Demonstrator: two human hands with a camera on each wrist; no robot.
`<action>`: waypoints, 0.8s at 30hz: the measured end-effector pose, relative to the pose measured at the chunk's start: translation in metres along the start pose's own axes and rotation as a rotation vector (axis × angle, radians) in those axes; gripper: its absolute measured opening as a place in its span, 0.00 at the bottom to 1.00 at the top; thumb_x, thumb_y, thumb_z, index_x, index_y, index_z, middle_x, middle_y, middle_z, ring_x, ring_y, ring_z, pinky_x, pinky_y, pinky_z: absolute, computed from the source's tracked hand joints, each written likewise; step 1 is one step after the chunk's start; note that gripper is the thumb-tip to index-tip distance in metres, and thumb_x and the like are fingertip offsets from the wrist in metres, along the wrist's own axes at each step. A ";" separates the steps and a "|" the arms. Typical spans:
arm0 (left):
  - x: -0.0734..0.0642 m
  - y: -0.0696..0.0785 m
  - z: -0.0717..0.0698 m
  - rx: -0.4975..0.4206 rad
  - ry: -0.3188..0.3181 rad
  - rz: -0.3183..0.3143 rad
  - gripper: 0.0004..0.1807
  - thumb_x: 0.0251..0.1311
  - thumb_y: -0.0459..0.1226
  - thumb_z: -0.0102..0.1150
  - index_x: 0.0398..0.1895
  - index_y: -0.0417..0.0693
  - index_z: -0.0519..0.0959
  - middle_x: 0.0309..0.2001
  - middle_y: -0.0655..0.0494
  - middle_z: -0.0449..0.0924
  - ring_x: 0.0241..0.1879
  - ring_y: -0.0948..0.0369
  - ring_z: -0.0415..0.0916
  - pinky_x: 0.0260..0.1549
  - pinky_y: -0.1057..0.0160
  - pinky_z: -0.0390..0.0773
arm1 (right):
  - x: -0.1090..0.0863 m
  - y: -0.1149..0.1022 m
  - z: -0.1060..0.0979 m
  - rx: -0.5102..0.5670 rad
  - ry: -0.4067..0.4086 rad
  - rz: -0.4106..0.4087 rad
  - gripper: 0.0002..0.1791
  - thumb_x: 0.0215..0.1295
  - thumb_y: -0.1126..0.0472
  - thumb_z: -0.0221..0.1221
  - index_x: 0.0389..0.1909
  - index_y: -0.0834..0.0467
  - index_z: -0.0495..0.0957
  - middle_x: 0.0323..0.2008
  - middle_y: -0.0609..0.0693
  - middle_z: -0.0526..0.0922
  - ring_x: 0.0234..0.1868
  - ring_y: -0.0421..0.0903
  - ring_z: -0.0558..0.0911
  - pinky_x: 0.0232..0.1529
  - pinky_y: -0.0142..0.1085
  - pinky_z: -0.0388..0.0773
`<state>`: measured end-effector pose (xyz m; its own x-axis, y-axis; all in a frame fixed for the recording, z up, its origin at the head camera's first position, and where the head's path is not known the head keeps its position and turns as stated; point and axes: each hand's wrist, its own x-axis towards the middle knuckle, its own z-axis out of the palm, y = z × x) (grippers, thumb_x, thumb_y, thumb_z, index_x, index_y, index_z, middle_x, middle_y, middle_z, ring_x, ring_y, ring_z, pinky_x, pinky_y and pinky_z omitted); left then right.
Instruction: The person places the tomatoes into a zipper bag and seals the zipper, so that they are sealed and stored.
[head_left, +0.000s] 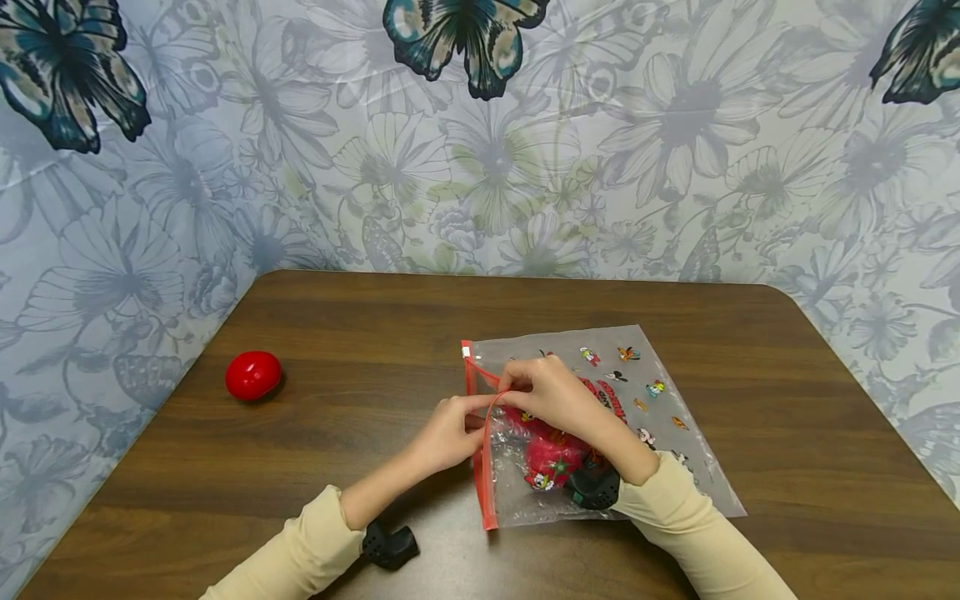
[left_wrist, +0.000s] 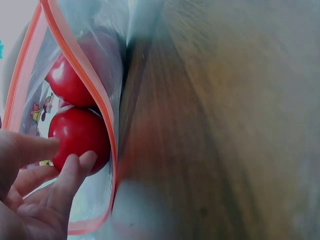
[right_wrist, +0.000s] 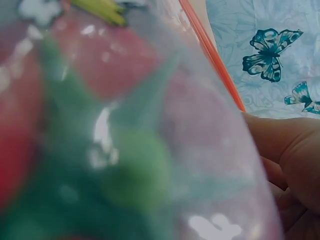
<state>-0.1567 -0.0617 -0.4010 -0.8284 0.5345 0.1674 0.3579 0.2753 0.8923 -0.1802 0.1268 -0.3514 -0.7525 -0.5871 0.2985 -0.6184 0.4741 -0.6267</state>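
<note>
A clear zip bag [head_left: 555, 343] with an orange-red zip edge and cartoon prints lies on the table. Red tomatoes [head_left: 551, 457] show through its plastic; one has a green leafy top [right_wrist: 135, 165] in the right wrist view. My right hand [head_left: 551, 396] pinches the zip edge at the bag's mouth. At that mouth my left hand [head_left: 446, 433] has its fingers extended; in the left wrist view, its fingertips [left_wrist: 86, 161] overlap the lower red tomato [left_wrist: 80, 135], below another red tomato [left_wrist: 70, 82]. A glossy red round piece [head_left: 253, 375] sits alone at the left.
The brown wooden table [head_left: 360, 333] has rounded far corners. Behind it hangs a floral backdrop [head_left: 525, 183] with butterflies. A black wrist camera [head_left: 390, 546] is on the left wrist, another black wrist camera [head_left: 594, 486] on the right, close over the bag.
</note>
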 end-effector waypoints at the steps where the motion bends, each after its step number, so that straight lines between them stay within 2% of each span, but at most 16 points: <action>1: 0.000 0.000 0.000 -0.008 -0.017 0.001 0.22 0.56 0.21 0.54 0.56 0.29 0.72 0.48 0.39 0.78 0.39 0.53 0.81 0.34 0.66 0.79 | 0.000 0.000 0.000 0.001 0.000 -0.001 0.09 0.53 0.67 0.67 0.23 0.52 0.78 0.24 0.39 0.81 0.25 0.32 0.77 0.26 0.30 0.74; 4: -0.002 -0.002 -0.003 0.022 -0.052 0.039 0.23 0.56 0.21 0.54 0.58 0.28 0.70 0.50 0.39 0.77 0.42 0.52 0.80 0.38 0.66 0.78 | -0.001 0.001 0.000 0.003 0.001 -0.001 0.09 0.53 0.66 0.67 0.23 0.52 0.78 0.25 0.39 0.82 0.25 0.31 0.77 0.26 0.30 0.74; 7: -0.007 -0.005 -0.012 0.105 -0.060 0.086 0.21 0.56 0.23 0.57 0.56 0.31 0.73 0.49 0.42 0.78 0.43 0.55 0.80 0.39 0.68 0.77 | -0.002 0.001 0.000 0.002 0.002 0.000 0.08 0.54 0.65 0.67 0.23 0.51 0.78 0.24 0.38 0.81 0.24 0.31 0.76 0.25 0.30 0.73; 11: -0.018 -0.009 -0.038 0.387 -0.014 0.182 0.18 0.55 0.27 0.62 0.51 0.36 0.78 0.48 0.47 0.79 0.45 0.57 0.79 0.40 0.66 0.78 | -0.002 0.000 -0.001 -0.001 0.004 -0.004 0.08 0.53 0.64 0.68 0.23 0.51 0.78 0.23 0.36 0.81 0.22 0.31 0.74 0.24 0.30 0.72; 14: -0.028 -0.014 -0.066 0.656 0.036 0.253 0.19 0.51 0.28 0.67 0.49 0.37 0.80 0.49 0.45 0.78 0.48 0.53 0.77 0.42 0.59 0.78 | -0.002 0.000 -0.001 0.014 0.000 -0.002 0.08 0.53 0.64 0.68 0.23 0.52 0.78 0.24 0.37 0.81 0.23 0.31 0.76 0.25 0.30 0.73; 16: -0.036 -0.018 -0.085 0.830 0.043 0.265 0.23 0.46 0.28 0.70 0.49 0.36 0.79 0.52 0.42 0.76 0.52 0.48 0.74 0.46 0.53 0.75 | -0.002 0.000 -0.001 0.028 -0.003 0.001 0.08 0.53 0.64 0.68 0.23 0.52 0.78 0.24 0.38 0.81 0.24 0.31 0.77 0.25 0.30 0.74; 17: -0.040 -0.021 -0.095 0.929 0.041 0.249 0.25 0.44 0.28 0.72 0.50 0.36 0.79 0.53 0.40 0.74 0.53 0.46 0.71 0.48 0.50 0.73 | -0.002 0.000 -0.001 0.034 -0.005 0.002 0.08 0.53 0.64 0.68 0.23 0.52 0.78 0.24 0.38 0.82 0.25 0.31 0.78 0.26 0.30 0.74; 19: -0.048 -0.023 -0.114 1.120 0.020 0.175 0.29 0.40 0.25 0.72 0.52 0.36 0.77 0.57 0.37 0.70 0.58 0.43 0.66 0.53 0.45 0.68 | -0.002 0.000 -0.001 0.042 -0.004 0.005 0.08 0.53 0.65 0.68 0.23 0.53 0.77 0.24 0.38 0.82 0.26 0.31 0.78 0.26 0.30 0.74; 22: -0.061 -0.025 -0.139 1.434 -0.035 0.012 0.35 0.37 0.22 0.71 0.56 0.39 0.75 0.62 0.35 0.63 0.63 0.41 0.56 0.58 0.40 0.57 | -0.003 0.000 0.000 0.044 0.000 0.007 0.08 0.53 0.65 0.68 0.23 0.53 0.77 0.24 0.38 0.82 0.25 0.31 0.78 0.26 0.30 0.74; 24: -0.067 -0.026 -0.152 1.582 -0.056 -0.090 0.37 0.37 0.21 0.70 0.58 0.41 0.74 0.65 0.35 0.59 0.65 0.40 0.50 0.60 0.38 0.50 | -0.004 0.000 0.000 0.039 -0.001 0.006 0.08 0.53 0.65 0.68 0.23 0.52 0.77 0.24 0.38 0.82 0.25 0.31 0.78 0.26 0.30 0.74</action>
<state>-0.1760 -0.2268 -0.3720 -0.8673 0.4889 0.0935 0.4084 0.8063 -0.4279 -0.1775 0.1290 -0.3524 -0.7559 -0.5848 0.2942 -0.6047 0.4516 -0.6561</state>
